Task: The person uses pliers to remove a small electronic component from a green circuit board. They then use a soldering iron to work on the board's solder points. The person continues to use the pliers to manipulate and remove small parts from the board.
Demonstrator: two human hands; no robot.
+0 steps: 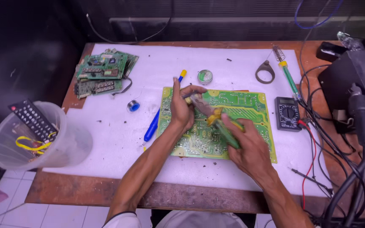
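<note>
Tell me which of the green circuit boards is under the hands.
The large green circuit board at the middle of the white mat, under both hands. The smaller boards lie stacked at the mat's far left corner, untouched.

Before you, the circuit board (250, 110) lies on the foam mat (157, 63); the multimeter (287, 113) sits right of it, stacked boards (102, 72) far left.

Left grip (181, 109) and right grip (246, 147) both clenched

The scene is viewed from one head-worn camera, aimed steeply down and forward, close over the workbench (106, 192).
</note>
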